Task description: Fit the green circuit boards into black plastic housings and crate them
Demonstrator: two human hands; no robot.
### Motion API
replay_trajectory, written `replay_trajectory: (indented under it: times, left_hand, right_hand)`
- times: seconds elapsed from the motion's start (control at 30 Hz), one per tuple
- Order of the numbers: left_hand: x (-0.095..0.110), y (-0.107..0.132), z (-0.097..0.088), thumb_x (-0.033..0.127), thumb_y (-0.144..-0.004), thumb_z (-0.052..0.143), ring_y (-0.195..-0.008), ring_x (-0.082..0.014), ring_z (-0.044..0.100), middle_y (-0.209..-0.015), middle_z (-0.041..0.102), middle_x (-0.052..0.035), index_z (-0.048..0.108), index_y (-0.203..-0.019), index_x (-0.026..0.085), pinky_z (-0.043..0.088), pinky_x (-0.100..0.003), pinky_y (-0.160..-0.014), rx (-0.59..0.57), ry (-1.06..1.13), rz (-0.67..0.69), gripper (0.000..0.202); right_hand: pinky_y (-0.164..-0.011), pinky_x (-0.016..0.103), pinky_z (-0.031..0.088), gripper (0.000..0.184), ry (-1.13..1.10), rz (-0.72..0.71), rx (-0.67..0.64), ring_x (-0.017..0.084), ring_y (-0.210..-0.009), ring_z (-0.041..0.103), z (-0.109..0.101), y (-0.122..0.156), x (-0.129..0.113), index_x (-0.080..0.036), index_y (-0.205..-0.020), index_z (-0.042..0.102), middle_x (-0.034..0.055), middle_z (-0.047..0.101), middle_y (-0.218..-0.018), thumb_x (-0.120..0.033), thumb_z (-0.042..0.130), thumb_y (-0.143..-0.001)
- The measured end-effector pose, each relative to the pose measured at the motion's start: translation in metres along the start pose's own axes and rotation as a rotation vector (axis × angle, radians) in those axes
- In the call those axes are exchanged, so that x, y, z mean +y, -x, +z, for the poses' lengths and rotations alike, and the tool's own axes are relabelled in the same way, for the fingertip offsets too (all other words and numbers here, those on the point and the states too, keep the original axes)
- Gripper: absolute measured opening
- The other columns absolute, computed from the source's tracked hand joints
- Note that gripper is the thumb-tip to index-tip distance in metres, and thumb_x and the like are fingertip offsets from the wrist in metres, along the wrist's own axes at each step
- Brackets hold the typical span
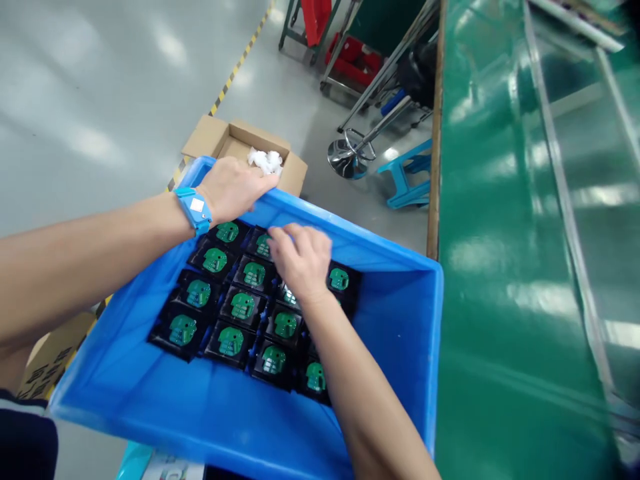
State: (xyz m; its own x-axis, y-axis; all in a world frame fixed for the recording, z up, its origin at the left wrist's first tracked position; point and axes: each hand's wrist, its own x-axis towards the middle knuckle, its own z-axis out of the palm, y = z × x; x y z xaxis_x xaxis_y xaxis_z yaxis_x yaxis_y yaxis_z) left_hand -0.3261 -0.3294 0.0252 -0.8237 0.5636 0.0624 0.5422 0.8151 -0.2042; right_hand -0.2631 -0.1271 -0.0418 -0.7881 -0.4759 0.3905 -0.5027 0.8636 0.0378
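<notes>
— Forearms (370,380) extend over the blue bin (240,413). Grip status?
— Left hand (235,187) closed over its rim (370,235); right hand (304,257) half-curled above green circuit boards (243,305) inside, hold on any undeterminable.

Blue plastic bin (240,413): end nr workbench (485,320) free fr above; R hand (303,260) + forearm block mid PCBs (243,305), L hand (233,187) blocks far-L rim.

The lone head-worn view looks forward and steeply down, close above the left fingers (267,182) and right fingers (286,248), taking in the blue bin (400,327) beneath them, floor (125,100) beyond, tabletop (500,300) rightward.
</notes>
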Motion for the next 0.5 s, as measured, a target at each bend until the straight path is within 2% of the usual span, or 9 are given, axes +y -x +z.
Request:
replay_trajectory:
  times: [0.07,0.1,0.17,0.23,0.33,0.43,0.5]
  left_hand:
    - [0.001,0.000,0.000,0.020,-0.090,0.054,-0.095,-0.0263,0.067,-0.107,0.072,-0.0122,0.056,-0.128,0.019,0.039,-0.035,-0.070,-0.002,-0.013,-0.003,0.038]
    - [0.001,0.000,0.001,0.020,-0.090,0.054,-0.095,-0.0269,0.067,-0.107,0.072,-0.0125,0.057,-0.126,0.019,0.038,-0.036,-0.070,0.000,-0.016,-0.007,0.036]
    - [0.002,0.000,0.001,0.020,-0.092,0.054,-0.096,-0.0279,0.067,-0.107,0.072,-0.0126,0.059,-0.122,0.019,0.038,-0.036,-0.070,0.014,-0.005,-0.021,0.031]
    - [0.004,-0.001,0.003,0.020,-0.092,0.055,-0.098,-0.0284,0.067,-0.108,0.072,-0.0125,0.060,-0.121,0.019,0.039,-0.036,-0.072,0.033,0.022,-0.039,0.030]
    - [0.005,-0.003,0.006,0.017,-0.091,0.056,-0.100,-0.0289,0.068,-0.109,0.073,-0.0136,0.061,-0.122,0.019,0.040,-0.037,-0.073,0.042,0.069,-0.050,0.031]
    - [0.007,-0.004,0.007,0.016,-0.093,0.051,-0.097,-0.0277,0.069,-0.108,0.073,-0.0135,0.063,-0.120,0.020,0.041,-0.038,-0.072,0.068,0.106,-0.059,0.029]
    - [0.008,-0.005,0.006,0.015,-0.093,0.049,-0.096,-0.0274,0.069,-0.108,0.073,-0.0133,0.065,-0.118,0.021,0.040,-0.038,-0.071,0.077,0.117,-0.061,0.030]
  right_hand:
    - [-0.081,0.035,0.043,0.033,-0.086,-0.012,-0.131,0.023,-0.093,0.063,0.010,-0.007,-0.021,-0.024,-0.101,0.074,0.0073,0.072,-0.093,-0.039,0.044,-0.106]
    - [-0.079,0.034,0.044,0.033,-0.116,0.032,-0.181,0.023,-0.092,0.065,0.015,-0.014,-0.029,-0.023,-0.098,0.074,0.0071,0.072,-0.091,-0.040,0.046,-0.105]
    - [-0.075,0.032,0.048,0.028,-0.145,0.159,-0.247,0.024,-0.092,0.068,0.022,-0.030,-0.040,-0.022,-0.105,0.072,0.0080,0.074,-0.098,-0.040,0.052,-0.103]
    - [-0.071,0.031,0.051,0.025,-0.130,0.221,-0.339,0.024,-0.088,0.071,0.027,-0.046,-0.045,-0.021,-0.112,0.071,0.0098,0.075,-0.103,-0.036,0.055,-0.101]
    - [-0.072,0.033,0.054,0.024,-0.056,0.188,-0.472,0.026,-0.083,0.074,0.034,-0.060,-0.047,-0.017,-0.108,0.073,0.0144,0.077,-0.097,-0.028,0.054,-0.100]
    - [-0.073,0.034,0.056,0.024,-0.002,0.135,-0.492,0.028,-0.084,0.074,0.040,-0.063,-0.050,-0.012,-0.103,0.074,0.0194,0.076,-0.089,-0.020,0.052,-0.098]
    - [-0.072,0.033,0.056,0.026,0.012,0.085,-0.481,0.028,-0.083,0.074,0.043,-0.063,-0.052,-0.009,-0.108,0.073,0.0207,0.075,-0.088,-0.015,0.050,-0.097]
